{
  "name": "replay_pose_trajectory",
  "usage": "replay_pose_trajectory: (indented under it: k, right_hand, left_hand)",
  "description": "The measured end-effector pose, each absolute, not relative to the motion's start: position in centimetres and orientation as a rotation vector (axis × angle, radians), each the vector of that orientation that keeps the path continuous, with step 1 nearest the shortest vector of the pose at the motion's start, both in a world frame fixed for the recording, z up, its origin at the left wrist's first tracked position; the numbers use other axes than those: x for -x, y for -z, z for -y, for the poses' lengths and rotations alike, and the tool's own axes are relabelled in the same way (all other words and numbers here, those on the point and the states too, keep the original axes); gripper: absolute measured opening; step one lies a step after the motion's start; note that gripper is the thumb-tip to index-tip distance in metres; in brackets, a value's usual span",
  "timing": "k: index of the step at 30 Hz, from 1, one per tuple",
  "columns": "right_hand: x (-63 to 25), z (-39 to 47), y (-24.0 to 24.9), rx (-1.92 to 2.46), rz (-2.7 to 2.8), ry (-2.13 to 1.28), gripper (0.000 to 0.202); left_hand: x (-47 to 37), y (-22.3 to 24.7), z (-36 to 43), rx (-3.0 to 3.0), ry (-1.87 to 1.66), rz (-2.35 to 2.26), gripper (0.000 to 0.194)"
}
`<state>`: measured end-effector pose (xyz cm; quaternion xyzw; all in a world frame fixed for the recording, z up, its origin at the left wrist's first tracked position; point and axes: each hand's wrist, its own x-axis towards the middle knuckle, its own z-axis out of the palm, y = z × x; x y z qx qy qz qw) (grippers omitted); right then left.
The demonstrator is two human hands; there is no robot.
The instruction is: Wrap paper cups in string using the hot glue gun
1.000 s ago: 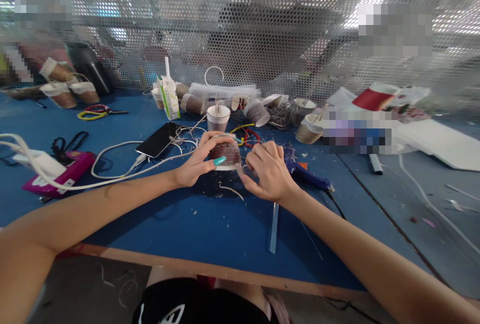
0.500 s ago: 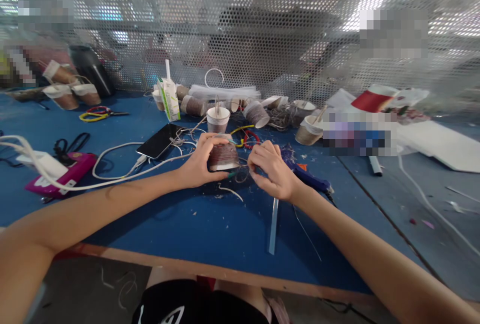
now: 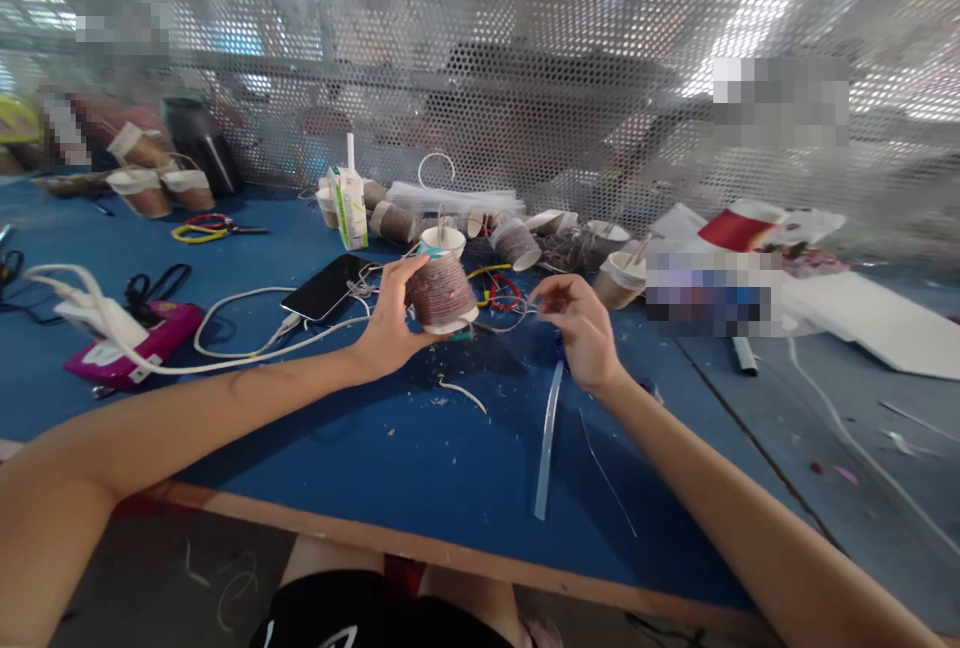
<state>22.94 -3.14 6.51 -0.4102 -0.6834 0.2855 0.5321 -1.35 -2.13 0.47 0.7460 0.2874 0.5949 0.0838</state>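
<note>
A paper cup wound with brown cord is held in my left hand, its fingers and thumb around the cup's two ends. To the right of it, my right hand is raised over the table with thumb and fingertips pinched together. A thin strand runs from the cup towards those fingertips; what exactly they hold is too small to make out. Just behind the held cup stands a white paper cup. Below lies a short white cord piece on the blue table.
A black phone with a white cable and a magenta power strip lie at left. Behind are scissors, a drink carton and several cord-wrapped cups. A clear strip lies near the front. Mesh borders the back.
My right hand has moved right, away from the wrapped cup. My left hand has tilted the cup, and the view has shifted slightly.
</note>
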Motion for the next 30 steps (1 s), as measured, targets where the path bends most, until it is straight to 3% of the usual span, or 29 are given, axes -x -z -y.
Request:
replay_pose_trajectory:
  k: [5,10,20,30]
  right_hand:
    - [-21.0,5.9,-5.9,0.878,2.103,-0.341,0.03]
    - [-19.6,6.6,-4.5,0.922,2.037,-0.223,0.049]
    - [-19.0,6.3,-3.6,0.826,2.007,-0.52,0.05]
    - [-19.4,6.2,-3.4,0.701,2.039,-0.588,0.048]
  left_hand:
    - [1.2,-0.5,2.2,-2.269,-1.762,-0.868,0.085]
    - [1.2,-0.5,2.3,-2.276,-1.723,-0.823,0.087]
    - [0.9,-0.1,2.3,-2.218,-1.712,-0.801,0.087]
    - [1.1,-0.5,2.5,-2.181,-1.621,-0.754,0.085]
